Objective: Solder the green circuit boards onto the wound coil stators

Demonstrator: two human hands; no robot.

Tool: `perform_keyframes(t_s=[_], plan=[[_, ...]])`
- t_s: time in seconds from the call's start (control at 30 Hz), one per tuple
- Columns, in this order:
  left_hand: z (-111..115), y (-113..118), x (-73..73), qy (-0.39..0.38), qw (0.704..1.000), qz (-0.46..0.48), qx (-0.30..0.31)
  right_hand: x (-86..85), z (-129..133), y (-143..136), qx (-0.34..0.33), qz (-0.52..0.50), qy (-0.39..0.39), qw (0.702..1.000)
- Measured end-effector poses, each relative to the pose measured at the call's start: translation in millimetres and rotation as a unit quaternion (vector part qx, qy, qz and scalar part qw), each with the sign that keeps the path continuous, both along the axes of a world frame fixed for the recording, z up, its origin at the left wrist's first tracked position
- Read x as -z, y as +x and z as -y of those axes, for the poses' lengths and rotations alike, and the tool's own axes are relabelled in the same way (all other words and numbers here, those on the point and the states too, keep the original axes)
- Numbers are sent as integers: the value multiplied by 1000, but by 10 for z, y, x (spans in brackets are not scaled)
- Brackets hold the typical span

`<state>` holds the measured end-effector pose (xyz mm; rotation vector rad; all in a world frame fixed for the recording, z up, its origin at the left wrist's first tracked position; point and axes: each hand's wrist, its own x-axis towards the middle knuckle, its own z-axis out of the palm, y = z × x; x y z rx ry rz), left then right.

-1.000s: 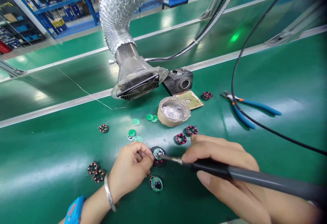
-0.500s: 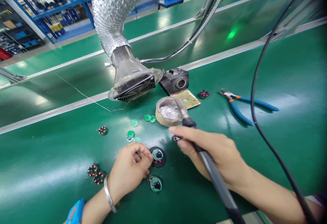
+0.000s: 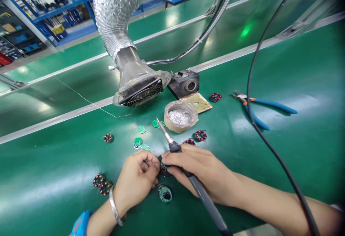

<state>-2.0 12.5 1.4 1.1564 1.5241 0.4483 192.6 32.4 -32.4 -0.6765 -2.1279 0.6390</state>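
Our right grip (image 3: 207,174) clasps the soldering iron (image 3: 204,195), tip toward the counter (image 3: 296,157)'s far edge; the round board (image 3: 162,165) lies at its fingertips, between it and our left grip (image 3: 140,175), whose hold we cannot tell.

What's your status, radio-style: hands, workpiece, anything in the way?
Left hand at edge of circuit board. Right hand holds soldering iron, tip pointing away from circuit board. Right hand partly hides circuit board.

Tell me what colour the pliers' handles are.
The pliers' handles are mostly blue, seen in the head view.
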Motion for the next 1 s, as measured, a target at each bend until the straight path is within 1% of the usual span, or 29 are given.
perform_keyframes(t_s=[0.27,0.7,0.93,1.0], plan=[[-1,6,-15,3,1000,8,2,4,9,-7,3,6,6,1000],[-14,9,0,6,1000,-11,10,-2,8,18,-39,22,-28,999],[1,7,-5,9,1000,-4,8,-17,-3,3,-35,28,-25,999],[21,-8,10,22,1000,0,8,-37,-9,0,-32,9,-42,999]])
